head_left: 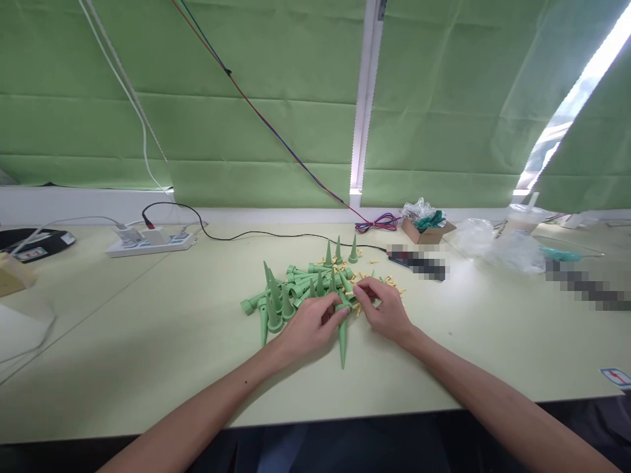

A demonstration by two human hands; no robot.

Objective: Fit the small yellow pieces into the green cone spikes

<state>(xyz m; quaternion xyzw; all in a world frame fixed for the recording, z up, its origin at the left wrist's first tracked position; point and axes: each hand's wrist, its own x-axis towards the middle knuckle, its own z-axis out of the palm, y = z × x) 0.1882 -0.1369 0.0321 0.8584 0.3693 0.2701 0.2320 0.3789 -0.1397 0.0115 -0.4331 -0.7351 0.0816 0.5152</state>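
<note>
In the head view, I see my left grip [313, 322] clamped on a green spike [342, 341] at centre, my right grip [387, 309] pinching a yellow peg [350, 293] beside it; the heaped spikes [305, 287] and loose pegs [392, 281] suggest plenty left.

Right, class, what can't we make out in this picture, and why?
Head view:
Held green spike: partly covered by the left hand.
Whether the right hand grips a yellow piece: too small to tell.
Pile of green parts: lower ones buried under others.
Dark strip beyond the right hand: pixelated.
Black object: cut off by the left edge.
</note>
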